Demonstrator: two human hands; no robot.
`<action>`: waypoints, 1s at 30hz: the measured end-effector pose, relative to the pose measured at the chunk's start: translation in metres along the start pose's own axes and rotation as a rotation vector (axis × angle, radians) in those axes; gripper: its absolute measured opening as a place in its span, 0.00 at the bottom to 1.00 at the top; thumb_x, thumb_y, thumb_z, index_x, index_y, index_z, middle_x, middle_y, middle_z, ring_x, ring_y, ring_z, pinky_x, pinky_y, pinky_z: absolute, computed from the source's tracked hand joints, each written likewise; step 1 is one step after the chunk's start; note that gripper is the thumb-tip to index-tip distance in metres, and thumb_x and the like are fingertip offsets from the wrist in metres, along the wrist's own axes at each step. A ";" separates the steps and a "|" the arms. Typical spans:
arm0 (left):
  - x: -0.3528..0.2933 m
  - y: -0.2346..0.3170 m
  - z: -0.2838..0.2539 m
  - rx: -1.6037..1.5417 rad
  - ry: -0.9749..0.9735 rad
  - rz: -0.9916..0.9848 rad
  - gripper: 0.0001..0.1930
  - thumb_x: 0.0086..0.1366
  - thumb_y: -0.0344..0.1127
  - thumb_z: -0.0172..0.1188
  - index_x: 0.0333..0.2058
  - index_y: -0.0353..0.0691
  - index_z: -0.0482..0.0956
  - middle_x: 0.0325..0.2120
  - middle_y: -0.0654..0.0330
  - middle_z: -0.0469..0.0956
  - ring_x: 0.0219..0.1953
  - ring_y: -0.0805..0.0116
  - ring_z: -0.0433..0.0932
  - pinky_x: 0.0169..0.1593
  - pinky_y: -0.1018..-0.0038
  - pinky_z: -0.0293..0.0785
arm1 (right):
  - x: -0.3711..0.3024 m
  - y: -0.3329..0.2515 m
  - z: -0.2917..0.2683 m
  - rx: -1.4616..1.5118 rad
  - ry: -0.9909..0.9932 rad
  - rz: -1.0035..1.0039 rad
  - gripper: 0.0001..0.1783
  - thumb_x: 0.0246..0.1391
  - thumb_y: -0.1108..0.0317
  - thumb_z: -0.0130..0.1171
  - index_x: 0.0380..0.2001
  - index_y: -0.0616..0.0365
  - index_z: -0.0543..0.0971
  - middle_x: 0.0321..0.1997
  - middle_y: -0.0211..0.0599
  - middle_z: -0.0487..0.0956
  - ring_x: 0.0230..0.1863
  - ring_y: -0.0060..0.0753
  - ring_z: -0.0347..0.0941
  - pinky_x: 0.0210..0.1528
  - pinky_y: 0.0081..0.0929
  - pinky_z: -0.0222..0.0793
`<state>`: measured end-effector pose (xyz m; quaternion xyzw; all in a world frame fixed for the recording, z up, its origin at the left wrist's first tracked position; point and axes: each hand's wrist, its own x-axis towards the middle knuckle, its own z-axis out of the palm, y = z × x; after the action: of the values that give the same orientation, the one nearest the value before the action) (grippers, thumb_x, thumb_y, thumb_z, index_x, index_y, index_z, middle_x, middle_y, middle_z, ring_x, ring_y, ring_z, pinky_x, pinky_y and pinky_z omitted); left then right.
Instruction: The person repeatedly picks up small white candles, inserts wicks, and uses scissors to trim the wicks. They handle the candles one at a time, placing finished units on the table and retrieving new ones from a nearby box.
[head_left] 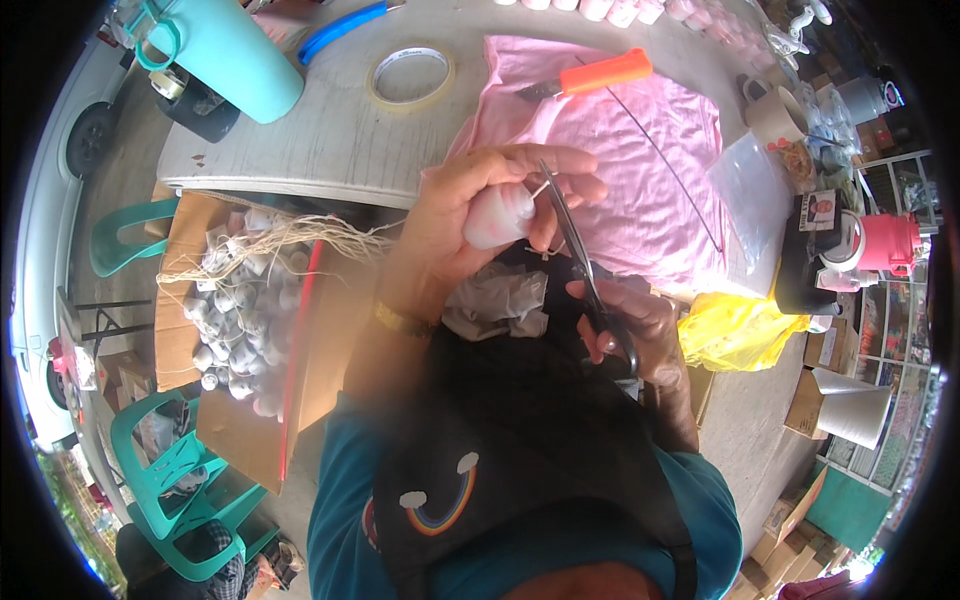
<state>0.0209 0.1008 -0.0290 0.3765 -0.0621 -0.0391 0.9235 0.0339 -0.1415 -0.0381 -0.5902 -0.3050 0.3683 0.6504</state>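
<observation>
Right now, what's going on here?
The person's left hand holds a small pinkish bottle, with a thin white bit at its top. The right hand holds scissors, blades close to that bit; I can't tell if they touch. A pink cloth lies on the table, and a box of pale things stands left.

Shiny metal scissors, matt wrinkled cloth

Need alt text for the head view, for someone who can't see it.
A left hand holds a small pinkish bottle, a right hand scissors, blades near the bottle's white strand. Beyond, a pink cloth and orange-handled tool lie on a table; left, a box holds small whitish pieces.
</observation>
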 end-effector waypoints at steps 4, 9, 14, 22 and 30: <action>-0.001 0.004 -0.004 0.070 0.030 0.041 0.26 0.62 0.38 0.41 0.51 0.22 0.72 0.43 0.40 0.78 0.20 0.69 0.70 0.49 0.71 0.71 | 0.002 -0.021 -0.002 -0.342 0.227 0.049 0.29 0.49 0.85 0.57 0.57 0.62 0.70 0.29 0.33 0.76 0.31 0.21 0.74 0.37 0.18 0.71; 0.001 0.018 -0.006 0.098 0.099 0.232 0.23 0.64 0.36 0.41 0.51 0.27 0.73 0.43 0.44 0.78 0.29 0.66 0.76 0.42 0.71 0.72 | 0.022 -0.067 -0.031 -1.182 0.511 -0.159 0.30 0.42 0.76 0.63 0.54 0.61 0.72 0.45 0.49 0.80 0.44 0.42 0.78 0.42 0.30 0.73; 0.002 0.015 0.001 0.166 0.284 0.292 0.25 0.64 0.37 0.41 0.55 0.27 0.69 0.47 0.46 0.76 0.30 0.69 0.75 0.56 0.59 0.69 | 0.067 -0.072 -0.057 -1.449 0.433 -0.123 0.21 0.40 0.75 0.66 0.42 0.59 0.77 0.43 0.44 0.80 0.45 0.49 0.76 0.47 0.35 0.72; 0.015 0.005 0.012 0.265 0.438 0.486 0.24 0.66 0.35 0.37 0.57 0.28 0.66 0.51 0.47 0.72 0.33 0.67 0.76 0.50 0.63 0.73 | 0.085 -0.071 -0.039 -1.623 0.179 -0.274 0.19 0.40 0.75 0.64 0.40 0.55 0.78 0.50 0.39 0.73 0.49 0.43 0.72 0.46 0.36 0.70; 0.030 -0.001 0.015 0.445 0.468 0.608 0.25 0.65 0.34 0.38 0.58 0.29 0.65 0.53 0.48 0.70 0.35 0.67 0.76 0.41 0.71 0.76 | 0.100 -0.074 -0.046 -1.468 0.037 -0.114 0.22 0.42 0.78 0.61 0.45 0.56 0.75 0.36 0.40 0.74 0.39 0.45 0.74 0.41 0.35 0.71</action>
<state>0.0483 0.0866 -0.0165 0.5294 0.0338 0.3351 0.7787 0.1349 -0.0851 0.0262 -0.8632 -0.4920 0.0249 0.1109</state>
